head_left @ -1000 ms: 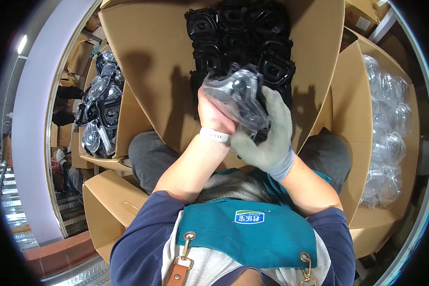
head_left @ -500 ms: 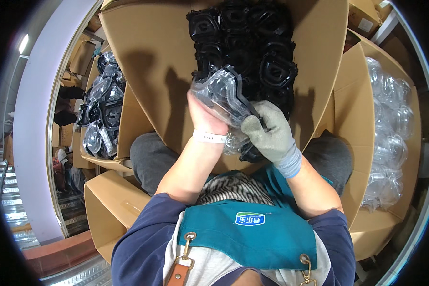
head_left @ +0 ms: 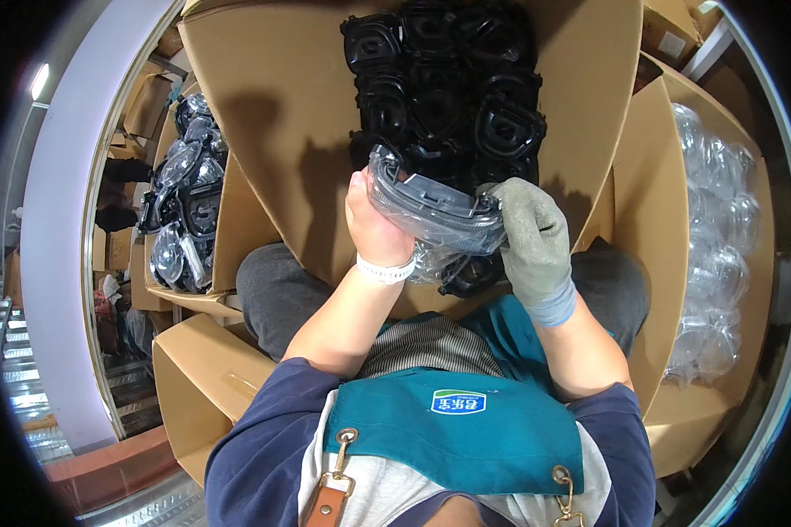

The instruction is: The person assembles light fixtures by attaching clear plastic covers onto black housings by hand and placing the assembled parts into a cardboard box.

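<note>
Between my hands is a clear curved plastic cover with a black frame (head_left: 435, 206) along its upper edge. My bare left hand (head_left: 376, 220) grips its left end, a white band round the wrist. A grey knit glove covers my right hand (head_left: 534, 230), whose fingers and thumb pinch the right end. Behind the cover, several black moulded plastic housings (head_left: 439, 110) lie in rows inside a large cardboard box (head_left: 277, 114). Below the cover, a clear piece (head_left: 432, 262) and a black housing (head_left: 471, 277) show partly; my hands and the cover hide the rest.
At my left, a carton (head_left: 237, 233) holds a pile of clear and black assemblies (head_left: 185, 193). At my right, a tall carton (head_left: 650, 237) holds stacked clear covers (head_left: 710, 255). A low cardboard box (head_left: 206, 373) stands by my left knee.
The cover and frame have turned from a steep slant to nearly level, with the frame's inner side showing. My right hand has shifted slightly right and now grips the right end.
</note>
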Motion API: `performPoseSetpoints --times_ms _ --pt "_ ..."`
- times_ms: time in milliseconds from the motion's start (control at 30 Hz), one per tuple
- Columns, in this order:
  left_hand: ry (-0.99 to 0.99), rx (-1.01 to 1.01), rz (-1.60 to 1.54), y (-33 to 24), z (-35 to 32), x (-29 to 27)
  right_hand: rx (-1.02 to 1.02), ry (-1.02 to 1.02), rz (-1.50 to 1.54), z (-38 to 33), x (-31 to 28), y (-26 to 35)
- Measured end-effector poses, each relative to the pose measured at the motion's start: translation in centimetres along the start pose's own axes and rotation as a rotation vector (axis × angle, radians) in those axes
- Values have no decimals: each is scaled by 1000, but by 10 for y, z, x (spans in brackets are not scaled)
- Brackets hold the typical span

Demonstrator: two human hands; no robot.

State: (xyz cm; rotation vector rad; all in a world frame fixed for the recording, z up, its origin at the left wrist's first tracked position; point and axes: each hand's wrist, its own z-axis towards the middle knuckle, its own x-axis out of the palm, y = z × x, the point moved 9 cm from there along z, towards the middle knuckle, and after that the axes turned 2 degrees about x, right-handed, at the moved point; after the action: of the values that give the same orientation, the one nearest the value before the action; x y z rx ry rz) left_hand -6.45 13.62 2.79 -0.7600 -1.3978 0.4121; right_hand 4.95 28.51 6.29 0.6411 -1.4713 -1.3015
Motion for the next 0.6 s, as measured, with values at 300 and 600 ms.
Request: performPoseSetpoints --times_ms 300,600 --pt "-167 -73 34 -4 -3 -3 -233 -13 -312 -14 31 10" --pt "-149 -369 -147 35 -5 15 -307 17 -560 -10 24 19"
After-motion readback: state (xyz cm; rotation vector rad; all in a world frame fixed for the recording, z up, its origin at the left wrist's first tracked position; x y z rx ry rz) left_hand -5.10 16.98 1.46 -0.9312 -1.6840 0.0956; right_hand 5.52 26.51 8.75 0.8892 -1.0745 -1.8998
